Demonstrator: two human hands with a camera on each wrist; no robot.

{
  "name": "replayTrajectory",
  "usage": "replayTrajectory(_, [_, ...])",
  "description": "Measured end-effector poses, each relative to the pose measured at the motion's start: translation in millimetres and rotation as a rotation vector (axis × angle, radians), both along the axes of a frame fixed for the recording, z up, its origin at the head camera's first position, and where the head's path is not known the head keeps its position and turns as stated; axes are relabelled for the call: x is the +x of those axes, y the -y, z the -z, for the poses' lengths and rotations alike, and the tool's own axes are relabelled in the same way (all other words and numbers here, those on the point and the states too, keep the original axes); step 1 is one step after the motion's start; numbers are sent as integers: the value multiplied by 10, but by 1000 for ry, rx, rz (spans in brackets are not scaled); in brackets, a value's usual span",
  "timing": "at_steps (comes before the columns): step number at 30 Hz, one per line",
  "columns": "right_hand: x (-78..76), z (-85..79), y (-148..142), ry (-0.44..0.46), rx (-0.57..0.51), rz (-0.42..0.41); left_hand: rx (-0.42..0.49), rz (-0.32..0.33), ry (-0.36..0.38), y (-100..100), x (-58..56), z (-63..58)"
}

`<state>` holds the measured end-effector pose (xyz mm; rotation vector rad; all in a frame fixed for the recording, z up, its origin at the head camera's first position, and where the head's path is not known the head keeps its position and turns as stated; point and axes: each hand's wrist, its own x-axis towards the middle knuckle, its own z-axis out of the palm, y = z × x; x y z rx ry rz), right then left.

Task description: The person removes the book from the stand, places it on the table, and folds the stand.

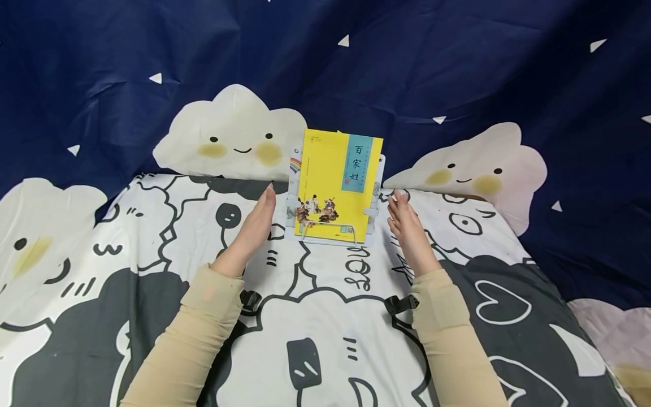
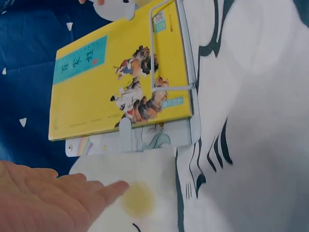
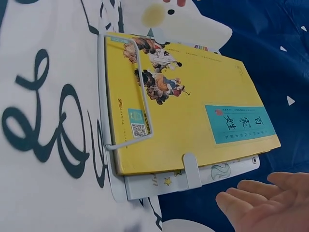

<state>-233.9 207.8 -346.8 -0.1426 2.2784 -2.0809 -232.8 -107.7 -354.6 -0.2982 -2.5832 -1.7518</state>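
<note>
A yellow book with a blue title panel stands upright, leaning back on a pale book stand printed with a rainbow. The stand's white wire holder crosses the lower front of the cover, and small side clips hold its edges. My left hand is to the left of the book, fingers straight, palm facing it, apart from it. To the right, my right hand is likewise held with fingers extended and the palm toward the book. Neither hand holds anything.
The stand rests on a white and dark grey patterned cloth. Behind it hangs a navy curtain with white triangles and smiling clouds. A black strap shows at each wrist, below the beige sleeves.
</note>
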Motion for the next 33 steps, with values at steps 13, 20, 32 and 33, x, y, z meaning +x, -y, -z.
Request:
replayTrajectory(13, [-249,-13,36,89,-49,-28,199,71,149,-144,-213,-15])
replayTrajectory(20, [-335,3,43,112,-10,-37,233,90,204,-195,-321,-7])
replayTrajectory(32, [-362,52,147,75,30,-62,190,113,203,-324,-455,-38])
replayTrajectory(33, [-364,58,165,72,42,-66,190,110,206,-328,-458,-40])
